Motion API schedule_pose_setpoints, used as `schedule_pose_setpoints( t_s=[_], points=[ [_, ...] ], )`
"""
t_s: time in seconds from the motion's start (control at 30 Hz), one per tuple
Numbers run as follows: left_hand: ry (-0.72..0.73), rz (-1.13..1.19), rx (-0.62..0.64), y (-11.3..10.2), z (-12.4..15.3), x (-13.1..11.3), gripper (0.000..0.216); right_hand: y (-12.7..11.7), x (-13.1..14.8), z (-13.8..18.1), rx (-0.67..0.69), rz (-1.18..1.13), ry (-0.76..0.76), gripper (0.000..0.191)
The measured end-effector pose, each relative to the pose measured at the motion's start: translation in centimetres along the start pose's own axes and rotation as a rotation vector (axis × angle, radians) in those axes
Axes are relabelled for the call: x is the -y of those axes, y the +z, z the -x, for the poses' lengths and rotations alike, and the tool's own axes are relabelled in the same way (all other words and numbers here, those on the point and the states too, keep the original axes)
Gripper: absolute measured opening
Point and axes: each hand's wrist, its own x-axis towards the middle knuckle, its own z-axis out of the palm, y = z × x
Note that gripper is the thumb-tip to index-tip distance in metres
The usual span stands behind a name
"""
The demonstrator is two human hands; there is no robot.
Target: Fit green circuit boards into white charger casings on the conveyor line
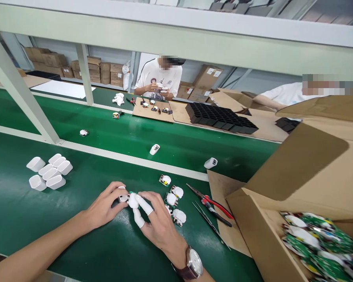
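Note:
My left hand (109, 204) is closed around a small white plastic housing (122, 196), held just above the green bench. Between the finger and thumb of my right hand (155, 217) is a circuit board (133, 200) with a white blob on it, right at the housing's open end. White finger cots cover that finger and thumb. Whether the board is partly inside the housing I cannot tell. Several similar circuit boards (171, 199) lie to the right of my right hand. Several white housings (48, 172) stand grouped on the left.
Needle-nose pliers (210, 203) and tweezers (211, 225) lie on the right. Beside them stands an open cardboard box (261, 231) of circuit boards. A metal rail (129, 158) borders the green belt (129, 135), which carries filled housings (154, 149). Two co-workers sit beyond, near a black tray (220, 119).

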Motion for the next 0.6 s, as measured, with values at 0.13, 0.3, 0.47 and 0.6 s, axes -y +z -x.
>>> schedule_pose_setpoints(
  t_s=[0.13,0.3,0.47,0.6],
  points=[
    [-0.052,0.038,0.035,-0.36,0.22,0.03,0.055,-0.06,0.14,0.0,0.026,-0.003,-0.016,0.064],
    [-0.014,0.003,0.093,-0.45,0.55,0.15,0.068,0.21,-0.19,0.33,0.055,-0.027,-0.035,0.064],
    [-0.006,-0.011,0.141,-0.4,0.68,0.26,0.074,0.48,-0.29,0.44,0.107,-0.029,-0.033,0.059],
    [-0.001,-0.006,0.146,-0.49,0.6,0.07,0.074,0.56,0.03,0.25,0.124,-0.019,-0.013,0.058]
  ],
)
